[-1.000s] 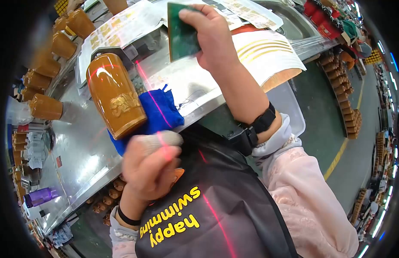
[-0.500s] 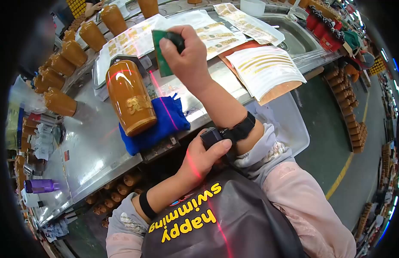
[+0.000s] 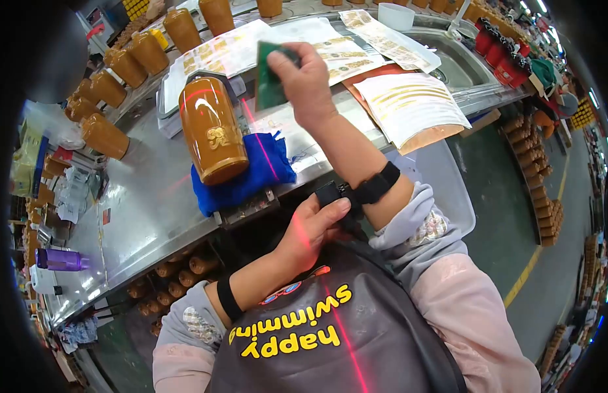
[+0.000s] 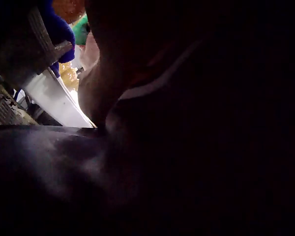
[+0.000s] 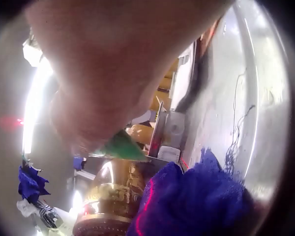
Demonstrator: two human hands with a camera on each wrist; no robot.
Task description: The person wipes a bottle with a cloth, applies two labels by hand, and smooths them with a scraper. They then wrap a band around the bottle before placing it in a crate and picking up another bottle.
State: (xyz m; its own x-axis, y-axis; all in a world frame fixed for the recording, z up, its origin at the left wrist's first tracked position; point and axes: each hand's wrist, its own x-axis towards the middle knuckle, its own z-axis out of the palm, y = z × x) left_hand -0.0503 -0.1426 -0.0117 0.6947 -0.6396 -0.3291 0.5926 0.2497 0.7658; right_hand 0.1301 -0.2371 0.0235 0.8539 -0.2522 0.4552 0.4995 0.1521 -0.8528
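Observation:
In the head view my right hand (image 3: 310, 85) grips a flat green scraper (image 3: 272, 82) above the metal table, thumb on its face. My left hand (image 3: 310, 229) holds the small black camera (image 3: 330, 194) strapped to the right wrist, thumb laid along it. A glazed brown bottle (image 3: 212, 128) with raised gold lettering lies on its side, its base end on a folded blue cloth (image 3: 271, 167). The right wrist view has the green scraper (image 5: 122, 147) close over the bottle (image 5: 110, 196). The left wrist view is mostly dark.
Printed gold decal sheets (image 3: 225, 49) cover the back of the table, with white sheets bearing gold stripes (image 3: 408, 98) at the right. Several brown bottles (image 3: 106, 136) stand along the back left. A sink (image 3: 448, 65) is at the far right, a purple bottle (image 3: 60, 259) at the left edge.
My left hand has moved right from in front of the brown bottle to the camera on the right wrist. The right hand keeps the green scraper above the table; the head view has shifted.

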